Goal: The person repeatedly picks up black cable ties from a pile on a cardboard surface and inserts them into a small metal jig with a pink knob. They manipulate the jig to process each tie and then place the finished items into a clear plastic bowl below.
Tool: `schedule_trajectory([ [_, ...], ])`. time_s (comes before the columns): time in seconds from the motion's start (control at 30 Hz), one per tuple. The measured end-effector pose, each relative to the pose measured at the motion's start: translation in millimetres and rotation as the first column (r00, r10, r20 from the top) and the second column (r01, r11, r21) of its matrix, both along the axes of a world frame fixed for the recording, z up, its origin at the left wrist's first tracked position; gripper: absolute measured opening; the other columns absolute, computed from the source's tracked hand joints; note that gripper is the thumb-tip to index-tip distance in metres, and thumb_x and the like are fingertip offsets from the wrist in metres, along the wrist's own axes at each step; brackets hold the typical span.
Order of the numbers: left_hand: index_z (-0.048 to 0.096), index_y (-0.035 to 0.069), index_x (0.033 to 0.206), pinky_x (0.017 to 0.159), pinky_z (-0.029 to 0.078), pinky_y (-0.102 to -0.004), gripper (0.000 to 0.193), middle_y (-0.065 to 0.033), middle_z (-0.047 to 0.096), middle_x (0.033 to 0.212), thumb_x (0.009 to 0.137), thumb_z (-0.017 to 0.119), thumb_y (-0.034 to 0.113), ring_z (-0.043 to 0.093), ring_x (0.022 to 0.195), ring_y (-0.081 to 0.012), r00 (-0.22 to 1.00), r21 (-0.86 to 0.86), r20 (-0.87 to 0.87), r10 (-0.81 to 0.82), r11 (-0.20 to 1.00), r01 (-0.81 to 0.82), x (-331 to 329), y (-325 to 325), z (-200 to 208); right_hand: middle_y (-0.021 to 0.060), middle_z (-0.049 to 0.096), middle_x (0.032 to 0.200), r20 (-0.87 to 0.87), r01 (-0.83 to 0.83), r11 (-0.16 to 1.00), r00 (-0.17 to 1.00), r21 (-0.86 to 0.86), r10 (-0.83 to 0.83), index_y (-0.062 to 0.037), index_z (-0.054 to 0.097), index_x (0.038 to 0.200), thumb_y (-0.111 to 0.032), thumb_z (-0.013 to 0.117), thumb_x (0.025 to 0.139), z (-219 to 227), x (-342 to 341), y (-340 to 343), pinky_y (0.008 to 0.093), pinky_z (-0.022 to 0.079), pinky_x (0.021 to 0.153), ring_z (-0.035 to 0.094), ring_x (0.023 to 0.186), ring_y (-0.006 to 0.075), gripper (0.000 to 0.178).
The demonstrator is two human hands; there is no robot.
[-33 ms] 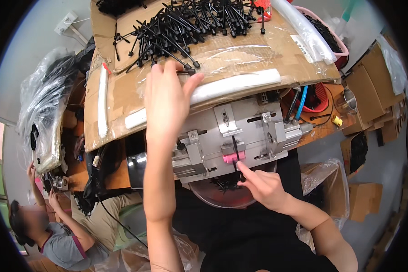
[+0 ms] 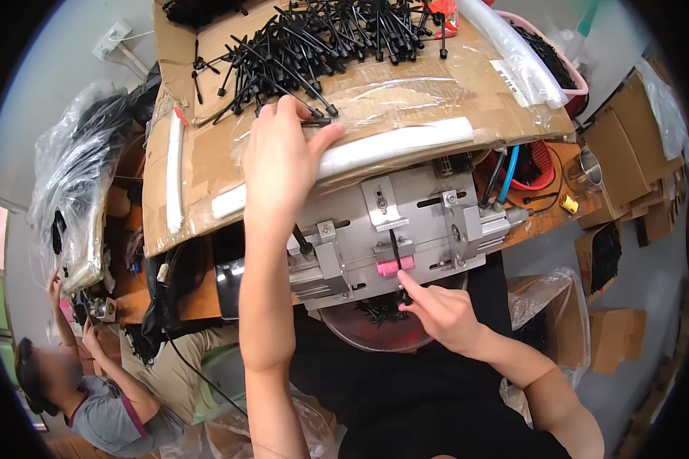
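My left hand [image 2: 283, 149] reaches over the cardboard sheet [image 2: 406, 96] to the near edge of a pile of black knob-ended rods [image 2: 329, 46]. Its fingers curl round one black rod [image 2: 318, 122], whose knobbed end pokes out between forefinger and thumb. Close to my body, my right hand [image 2: 444, 314] pinches the lower end of another thin black rod [image 2: 396, 249], the forefinger stretched along it. That rod lies across a pink block [image 2: 395, 265] in the middle of a metal fixture [image 2: 360, 252], its upper end at a bolted bracket [image 2: 383, 203].
Below the fixture is a clear bowl [image 2: 375, 325] of black pieces. White foam strips [image 2: 398, 145] line the cardboard's near edge. At right sit a red basket [image 2: 540, 164], a metal cup [image 2: 589, 168] and boxes [image 2: 628, 145]. A co-worker [image 2: 115, 405] works at far left.
My left forearm has shifted slightly left, baring more of a black part on the fixture's left side. My right hand has moved very slightly left, still on its rod.
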State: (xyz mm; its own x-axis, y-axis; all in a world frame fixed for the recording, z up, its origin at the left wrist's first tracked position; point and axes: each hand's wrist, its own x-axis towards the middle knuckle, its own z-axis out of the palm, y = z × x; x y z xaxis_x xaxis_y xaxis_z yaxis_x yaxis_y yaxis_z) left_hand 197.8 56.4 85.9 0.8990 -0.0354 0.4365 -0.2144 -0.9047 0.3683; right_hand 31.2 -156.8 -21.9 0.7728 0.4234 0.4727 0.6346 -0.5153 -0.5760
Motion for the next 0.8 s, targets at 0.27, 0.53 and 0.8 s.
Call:
schedule_trajectory([
  [0.27, 0.060, 0.000, 0.092, 0.068, 0.046, -0.0367, 0.016, -0.0111, 0.059, 0.083, 0.080, 0.070, 0.004, 0.057, 0.075, -0.0257, 0.982, -0.089, 0.185, -0.045, 0.994, 0.063, -72, -5, -3, 0.0070, 0.062, 0.077, -0.003, -0.009, 0.989, 1.000, -0.148, 0.008, -0.0002, 0.057, 0.131, -0.017, 0.078, 0.078, 46, 21, -6, 0.0325, 0.049, 0.054, 0.062, 0.063, 0.0189, 0.060],
  [0.53, 0.045, -0.006, 0.139, 0.079, 0.046, -0.0383, 0.071, -0.0141, 0.057, 0.097, 0.073, 0.070, -0.010, 0.054, 0.088, -0.0288, 0.969, -0.115, -0.072, -0.236, 0.967, 0.227, -200, -69, -88, 0.0145, 0.063, 0.082, 0.334, 0.093, 0.986, 0.942, -0.139, -0.041, -0.0038, 0.058, 0.102, -0.016, 0.069, 0.084, 100, 215, 60, 0.0461, 0.049, 0.070, 0.063, 0.082, 0.0342, 0.025],
  [0.8, 0.042, -0.009, 0.140, 0.080, 0.047, -0.0367, 0.069, -0.0134, 0.054, 0.098, 0.076, 0.067, -0.007, 0.052, 0.089, -0.0279, 0.958, 0.019, -0.182, -0.222, 0.973, 0.229, -188, -71, -94, 0.0139, 0.067, 0.082, -0.111, -0.051, 0.998, 0.992, 0.023, 0.053, -0.0002, 0.067, 0.100, -0.012, 0.068, 0.080, 138, 206, 23, 0.0361, 0.052, 0.072, 0.066, 0.078, 0.0227, 0.022],
])
